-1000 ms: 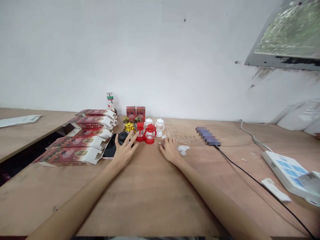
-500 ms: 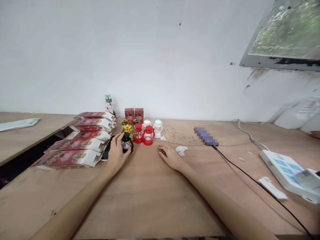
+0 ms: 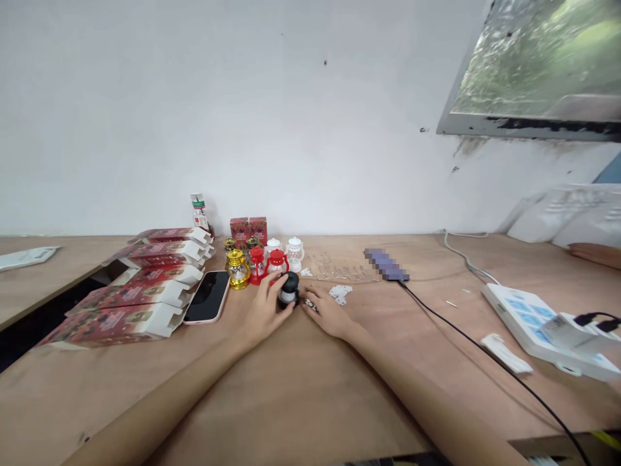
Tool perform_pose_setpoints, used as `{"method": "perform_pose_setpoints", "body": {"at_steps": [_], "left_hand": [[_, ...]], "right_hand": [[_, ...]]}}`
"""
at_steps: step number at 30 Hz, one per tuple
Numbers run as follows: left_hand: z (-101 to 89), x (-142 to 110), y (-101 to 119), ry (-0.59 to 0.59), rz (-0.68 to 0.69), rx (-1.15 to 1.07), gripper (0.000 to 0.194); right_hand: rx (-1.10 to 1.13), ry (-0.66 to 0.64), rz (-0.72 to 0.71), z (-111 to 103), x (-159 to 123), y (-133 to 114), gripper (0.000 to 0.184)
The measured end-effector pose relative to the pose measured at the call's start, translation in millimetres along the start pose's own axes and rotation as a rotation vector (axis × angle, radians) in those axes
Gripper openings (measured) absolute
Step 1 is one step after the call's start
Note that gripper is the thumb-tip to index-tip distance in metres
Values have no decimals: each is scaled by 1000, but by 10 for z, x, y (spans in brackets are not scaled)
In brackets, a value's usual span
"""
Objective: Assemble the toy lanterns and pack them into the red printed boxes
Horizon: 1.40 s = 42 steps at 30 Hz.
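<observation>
Left hand (image 3: 264,309): I am holding the black lantern (image 3: 289,292) with it, my fingers curving around its left side and my thumb lying along the near side.
Black lantern: it is sitting between my two hands, near the middle of the table (image 3: 301,401); I cannot tell if it is touching the wood.
Right hand (image 3: 330,315): I am bending its fingers over some small bits (image 3: 311,304), just right of the black lantern; I cannot tell if I am pinching them or only touching them.
Red lanterns (image 3: 277,262): two are standing side by side, just behind the black one.
Gold lantern (image 3: 237,272): it is shining to the left of the red ones.
White lanterns (image 3: 294,255): two are standing behind the red ones.
Small red boxes (image 3: 248,230): two are standing together at the back, near the wall (image 3: 291,129).
Pink-edged phone (image 3: 207,298): it is lying face up, left of my left hand.
Big red boxes (image 3: 130,320): they are lying in a row on the left, their white flaps sticking out.
White bits (image 3: 340,294): they are lying in a little pile past my right hand, with thin wires behind.
Purple thing (image 3: 387,264): blurry squares are hiding it; a black cord (image 3: 410,293) is running from it.
</observation>
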State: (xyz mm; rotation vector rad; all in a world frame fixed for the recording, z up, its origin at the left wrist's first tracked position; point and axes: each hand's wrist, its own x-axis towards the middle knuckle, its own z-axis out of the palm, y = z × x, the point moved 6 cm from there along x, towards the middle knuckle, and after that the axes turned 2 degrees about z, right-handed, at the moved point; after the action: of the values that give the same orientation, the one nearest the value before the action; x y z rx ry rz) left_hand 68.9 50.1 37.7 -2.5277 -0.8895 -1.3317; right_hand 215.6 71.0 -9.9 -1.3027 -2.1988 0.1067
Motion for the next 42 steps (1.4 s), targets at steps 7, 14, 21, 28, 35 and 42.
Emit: {"method": "perform_pose_setpoints", "body": {"at_steps": [7, 14, 21, 28, 35, 42], "left_hand": [[323, 713, -53, -201, -102, 217, 56], [475, 862, -80, -359, -54, 483, 53], [477, 818, -74, -314, -89, 576, 59], [365, 385, 130, -255, 80, 206, 44], [642, -24, 16, -461, -254, -132, 64], [705, -6, 96, -565, -173, -96, 65]], "right_hand": [[42, -1, 0, -68, 21, -49, 16], [48, -17, 53, -63, 24, -25, 14], [69, 22, 106, -93, 10, -20, 19], [202, 116, 300, -172, -24, 185, 22], [613, 150, 434, 72, -24, 224, 31], [1134, 218, 492, 268, 5, 267, 33]]}}
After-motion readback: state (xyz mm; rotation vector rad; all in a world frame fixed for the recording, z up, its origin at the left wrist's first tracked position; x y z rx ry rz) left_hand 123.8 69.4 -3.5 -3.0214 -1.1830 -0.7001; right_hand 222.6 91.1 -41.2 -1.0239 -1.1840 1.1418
